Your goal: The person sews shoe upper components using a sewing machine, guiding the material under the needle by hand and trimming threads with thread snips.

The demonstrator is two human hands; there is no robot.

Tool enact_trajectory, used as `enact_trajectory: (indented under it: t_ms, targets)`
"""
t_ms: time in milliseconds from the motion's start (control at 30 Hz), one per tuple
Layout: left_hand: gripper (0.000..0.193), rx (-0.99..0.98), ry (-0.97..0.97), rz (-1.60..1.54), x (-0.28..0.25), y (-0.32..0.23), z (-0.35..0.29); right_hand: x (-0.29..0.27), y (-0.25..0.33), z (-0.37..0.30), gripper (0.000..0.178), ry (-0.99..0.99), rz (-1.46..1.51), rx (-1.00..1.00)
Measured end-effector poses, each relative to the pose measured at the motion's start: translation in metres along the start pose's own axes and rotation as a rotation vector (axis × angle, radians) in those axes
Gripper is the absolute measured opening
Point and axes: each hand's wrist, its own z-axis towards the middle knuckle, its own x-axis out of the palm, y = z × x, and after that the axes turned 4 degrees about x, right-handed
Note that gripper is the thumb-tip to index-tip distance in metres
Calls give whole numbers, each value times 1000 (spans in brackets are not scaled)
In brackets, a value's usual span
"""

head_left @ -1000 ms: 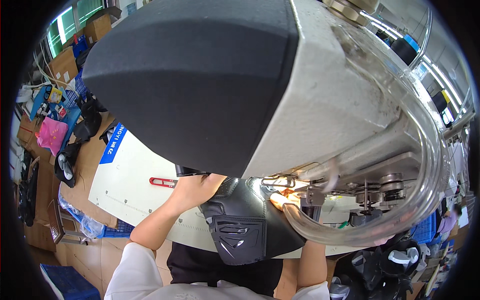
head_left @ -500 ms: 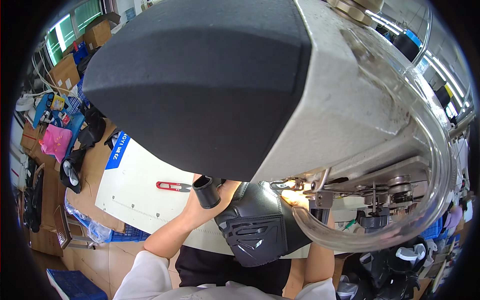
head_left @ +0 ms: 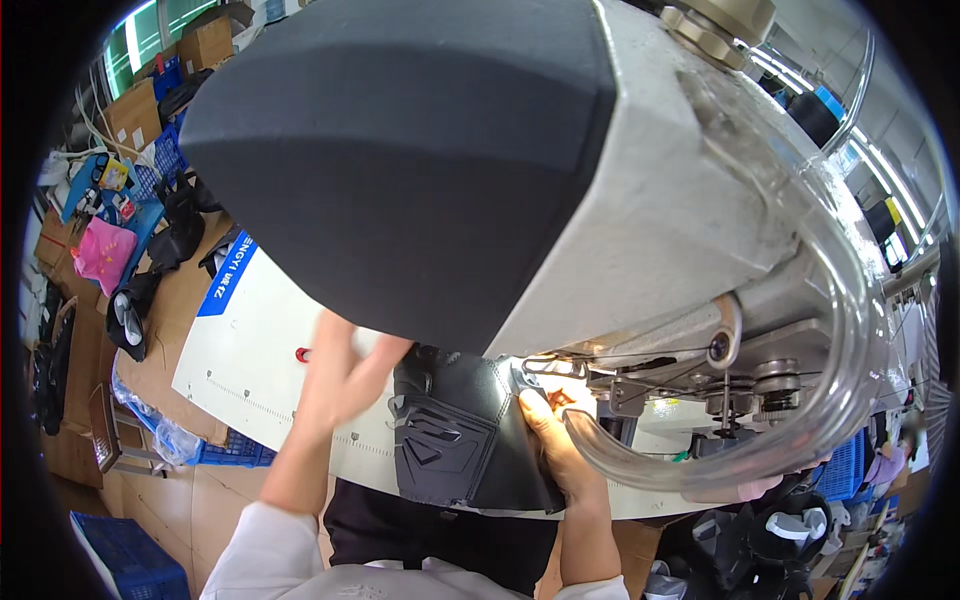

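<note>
A black leather-like piece [head_left: 500,440] with a raised panel on its near part lies under the head of a sewing machine [head_left: 420,200]. My right hand [head_left: 560,440] grips its right side near the lit needle area, thumb on top and the other fingers partly hidden. My left hand [head_left: 345,375], smeared by motion, is off the piece to its left, and the machine head hides part of its fingers. Just beside it shows the red handle end of thread snips [head_left: 303,355]; the rest is covered. I cannot tell whether this hand touches them.
Under the work is a white machine table [head_left: 250,370] with printed scale marks. A clear bent tube [head_left: 700,475] curves around the machine's right side. Blue crates [head_left: 130,560], cardboard boxes and a pink cloth [head_left: 103,252] stand left; several black pieces [head_left: 770,540] are piled lower right.
My left hand has left the black piece and moved left, over the thread snips. The piece lies flatter and further left in view. My right thumb now shows on top of its right side.
</note>
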Motion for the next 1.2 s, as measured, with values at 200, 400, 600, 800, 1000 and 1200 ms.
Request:
enact_trajectory:
  t_ms: [200, 400, 600, 800, 1000, 1200]
  targets:
    - [49, -422, 190, -494, -34, -87, -119, 13, 9, -3, 18, -108, -38, -14]
    - [67, -482, 401, -735, 2, -121, -126, 9, 54, -1, 12, 74, 345, -25]
    - [78, -419, 127, -783, 23, -119, -122, 22, 41, -5, 11, -117, 289, 103]
    - [64, -472, -175, -729, 31, -120, -100, 43, 49, -13, 13, -113, 499, 116]
    - [45, -530, -271, -496, 35, -97, -90, 50, 72, -20, 9, -79, 624, 134]
    - [41, -446, -257, -249, 44, -108, -80, 39, 70, -12, 19, -35, 551, 82]
